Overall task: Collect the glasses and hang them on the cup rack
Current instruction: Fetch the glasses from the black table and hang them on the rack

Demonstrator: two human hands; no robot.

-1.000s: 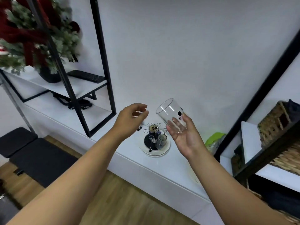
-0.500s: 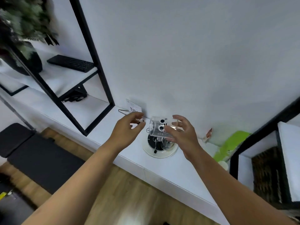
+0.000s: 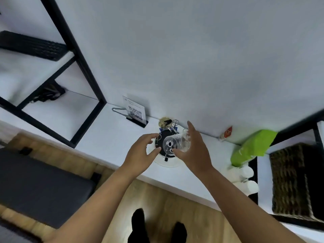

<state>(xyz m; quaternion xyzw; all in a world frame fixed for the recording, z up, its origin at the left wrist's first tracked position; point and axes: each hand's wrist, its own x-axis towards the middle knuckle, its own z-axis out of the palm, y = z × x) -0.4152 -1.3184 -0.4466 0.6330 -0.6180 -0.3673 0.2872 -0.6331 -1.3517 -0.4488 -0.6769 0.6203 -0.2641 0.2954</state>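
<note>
Glass was the item concerned, but the larger surroundings are listed first: a white counter was positioned against the wall, with a black frame shelf at its left and a green bag at its right. The cup rack, formed of wire prongs on a dark base over a pale round tray, was located near the wall. The clear tumbler, marked with black dots, was held tilted directly above the rack, gripped by the curled fingers of the right hand. The left hand was held spread beside the rack, nothing being gripped.
</note>
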